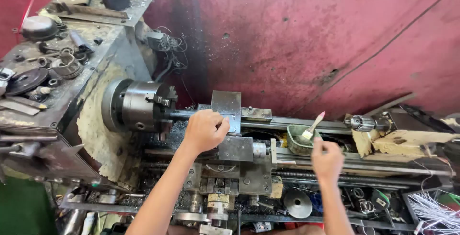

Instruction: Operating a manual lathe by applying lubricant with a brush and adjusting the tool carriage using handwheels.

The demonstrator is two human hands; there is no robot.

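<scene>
My left hand (205, 130) curls on the tool post (229, 113) near the lathe's chuck (143, 105); right hand (327, 160), fingers closed, nears brush (312, 126). I'd stay off the chuck jaws.

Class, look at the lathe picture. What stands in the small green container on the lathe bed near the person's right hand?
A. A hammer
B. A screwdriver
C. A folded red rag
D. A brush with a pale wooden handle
D: a brush with a pale handle leans out of the green container, just above the right hand.
</scene>
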